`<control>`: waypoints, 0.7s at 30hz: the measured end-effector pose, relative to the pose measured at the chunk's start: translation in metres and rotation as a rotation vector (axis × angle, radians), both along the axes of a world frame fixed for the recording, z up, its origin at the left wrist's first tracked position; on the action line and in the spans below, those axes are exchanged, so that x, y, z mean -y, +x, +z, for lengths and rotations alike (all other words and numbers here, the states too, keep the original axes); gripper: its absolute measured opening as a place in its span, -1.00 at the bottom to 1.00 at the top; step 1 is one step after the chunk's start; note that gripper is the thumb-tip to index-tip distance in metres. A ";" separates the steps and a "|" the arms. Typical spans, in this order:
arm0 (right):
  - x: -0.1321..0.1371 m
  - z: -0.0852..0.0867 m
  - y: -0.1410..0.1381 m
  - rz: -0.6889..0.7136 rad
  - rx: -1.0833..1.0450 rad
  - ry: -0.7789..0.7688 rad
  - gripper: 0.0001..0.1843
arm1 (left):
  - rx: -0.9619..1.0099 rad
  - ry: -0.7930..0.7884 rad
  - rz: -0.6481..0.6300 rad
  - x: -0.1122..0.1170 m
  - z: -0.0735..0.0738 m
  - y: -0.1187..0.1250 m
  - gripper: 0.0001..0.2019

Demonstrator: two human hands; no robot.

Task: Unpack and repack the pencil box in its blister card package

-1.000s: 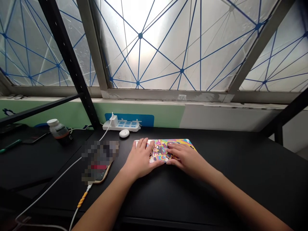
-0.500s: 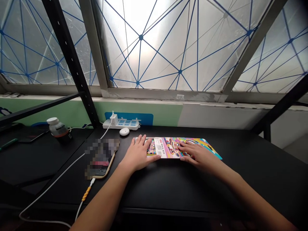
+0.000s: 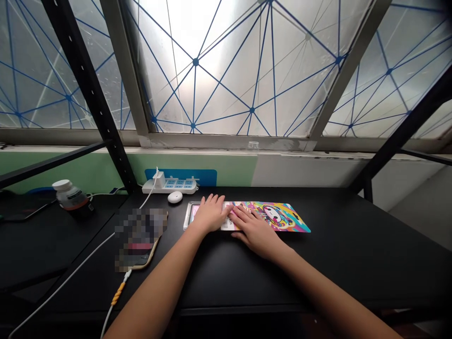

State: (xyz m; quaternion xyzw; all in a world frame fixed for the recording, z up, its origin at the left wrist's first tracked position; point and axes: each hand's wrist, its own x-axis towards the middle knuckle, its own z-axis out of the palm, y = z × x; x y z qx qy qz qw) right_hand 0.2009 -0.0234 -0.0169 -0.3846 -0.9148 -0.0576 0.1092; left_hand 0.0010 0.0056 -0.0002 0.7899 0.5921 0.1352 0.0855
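Observation:
A colourful pencil box (image 3: 273, 214) with a cartoon print and a white label lies flat on the black desk in front of me. My left hand (image 3: 212, 214) rests palm down over its left part, fingers stretched out. Beside it my right hand (image 3: 252, 230) lies flat across the middle of the box, its fingertips close to my left thumb and over part of the label. Clear plastic shows at the box's left end. Both hands cover part of the print, and neither grips anything.
Left of the box lies a phone (image 3: 143, 240) with a charging cable (image 3: 118, 294). Behind are a power strip (image 3: 171, 185) and a small white case (image 3: 175, 197). A white-capped bottle (image 3: 72, 197) stands further left. Black metal posts (image 3: 92, 94) rise before the window.
My right hand has slid left along the pencil box towards my left hand, uncovering the cartoon print on the right. More of the box's left end shows. The view has shifted slightly right.

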 end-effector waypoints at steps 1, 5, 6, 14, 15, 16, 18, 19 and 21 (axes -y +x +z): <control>-0.001 0.000 0.008 -0.004 -0.001 -0.001 -0.35 | -0.004 0.005 -0.005 -0.001 -0.002 -0.001 -0.30; -0.004 -0.002 0.049 -0.043 -0.042 -0.010 -0.45 | -0.019 0.014 -0.027 -0.006 -0.004 -0.009 -0.32; -0.005 -0.004 0.060 -0.054 -0.062 -0.011 -0.46 | -0.021 0.012 -0.031 -0.007 -0.004 -0.012 -0.33; -0.009 -0.015 0.099 -0.148 -0.110 0.072 -0.39 | -0.006 0.028 -0.050 -0.011 0.002 -0.031 -0.44; -0.009 -0.013 0.101 -0.195 -0.124 0.104 -0.35 | -0.005 0.034 -0.042 -0.012 0.001 -0.032 -0.45; -0.009 -0.011 0.102 -0.249 -0.142 0.148 -0.30 | -0.005 0.039 -0.032 -0.013 0.001 -0.034 -0.46; -0.003 -0.005 0.100 -0.336 -0.172 0.261 -0.26 | -0.003 0.051 -0.008 -0.015 -0.001 -0.036 -0.47; 0.004 -0.003 0.095 -0.346 -0.177 0.317 -0.27 | 0.000 0.057 0.002 -0.015 -0.001 -0.037 -0.48; 0.027 0.000 0.078 -0.279 -0.166 0.389 -0.31 | 0.012 0.072 0.020 -0.016 -0.001 -0.037 -0.51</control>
